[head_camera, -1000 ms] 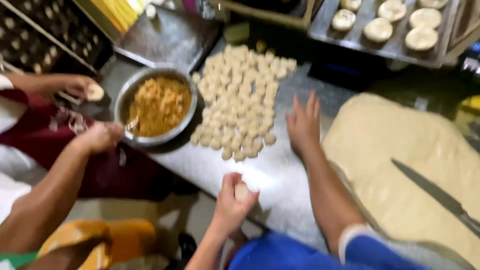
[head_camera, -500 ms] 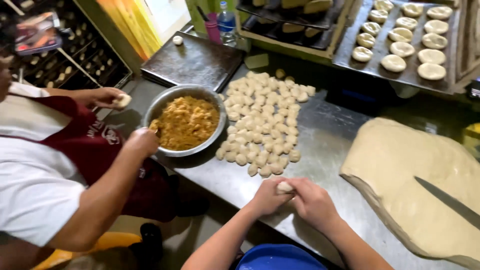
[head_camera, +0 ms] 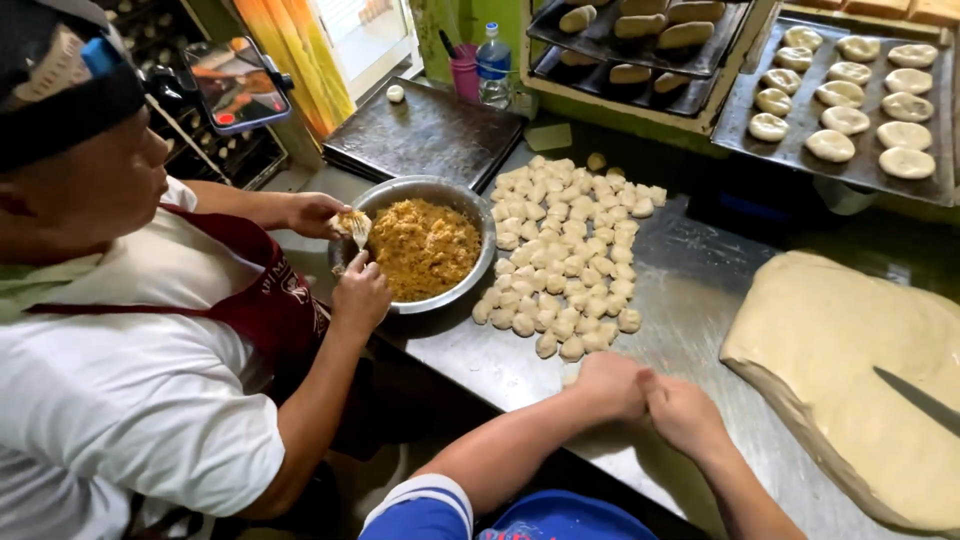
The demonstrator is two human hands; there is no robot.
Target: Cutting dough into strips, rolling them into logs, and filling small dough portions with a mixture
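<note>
My left hand point(head_camera: 607, 383) and my right hand point(head_camera: 684, 411) press together over the steel table point(head_camera: 700, 290), closed around a small dough piece point(head_camera: 571, 376) that peeks out at the left. Just beyond them lies a heap of several cut dough pieces point(head_camera: 570, 255). A large slab of dough point(head_camera: 850, 360) lies to the right with a knife point(head_camera: 920, 402) resting on it.
A co-worker at the left in a white shirt and maroon apron spoons filling into dough point(head_camera: 352, 224) beside a metal bowl of yellow-brown filling point(head_camera: 425, 248). Trays of shaped buns point(head_camera: 850, 100) stand at the back right. A dark tray point(head_camera: 430, 130), bottle point(head_camera: 492, 62) and pink cup are behind.
My right hand came off the table and joined my left around the dough piece. The view lifted and moved left, showing the co-worker filling dough over the bowl.
</note>
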